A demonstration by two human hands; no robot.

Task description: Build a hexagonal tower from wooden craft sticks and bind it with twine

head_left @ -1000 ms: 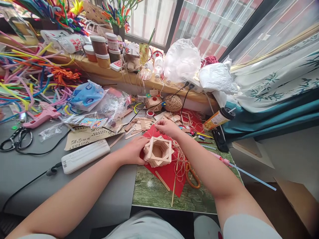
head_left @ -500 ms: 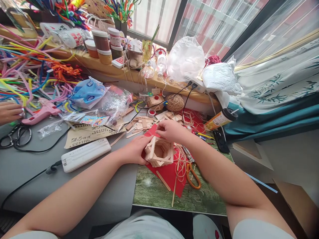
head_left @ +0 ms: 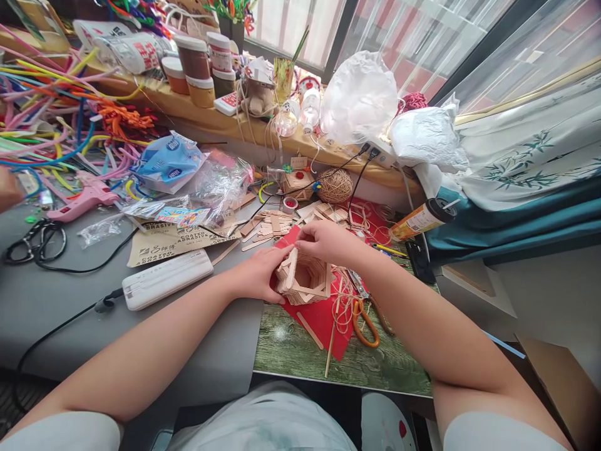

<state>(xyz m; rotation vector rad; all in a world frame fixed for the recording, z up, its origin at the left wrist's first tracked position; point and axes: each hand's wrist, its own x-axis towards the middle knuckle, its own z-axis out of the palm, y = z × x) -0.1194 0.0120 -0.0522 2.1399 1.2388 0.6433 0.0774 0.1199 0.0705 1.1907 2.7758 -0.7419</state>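
A hollow, many-sided stack of wooden craft sticks (head_left: 292, 277) stands on a red sheet (head_left: 307, 312). My left hand (head_left: 257, 274) is wrapped against its left side, thumb low and fingers toward the back. At the stack's far rim my right hand (head_left: 325, 241) has its thumb and fingertips pinched together. Whatever sits between those fingertips is hidden. A loose craft stick (head_left: 310, 331) and a thin round stick (head_left: 332, 335) lie in front. Beside them are tangled twine (head_left: 345, 307) and orange-handled scissors (head_left: 365, 326).
More craft sticks (head_left: 275, 224) are heaped behind my hands, near a twine ball (head_left: 335, 186). Leftward lie a white power bank (head_left: 169, 280), sandpaper (head_left: 157, 243), a pink glue gun (head_left: 87, 199) and black scissors (head_left: 37, 244). Another person's hand (head_left: 8, 188) shows at the left edge. A drink cup (head_left: 422, 219) stands right.
The camera view has shifted slightly, moving the scene a little to the right. Both my hands stay at the craft-stick stack. The other person's hand has moved away from the glue gun.
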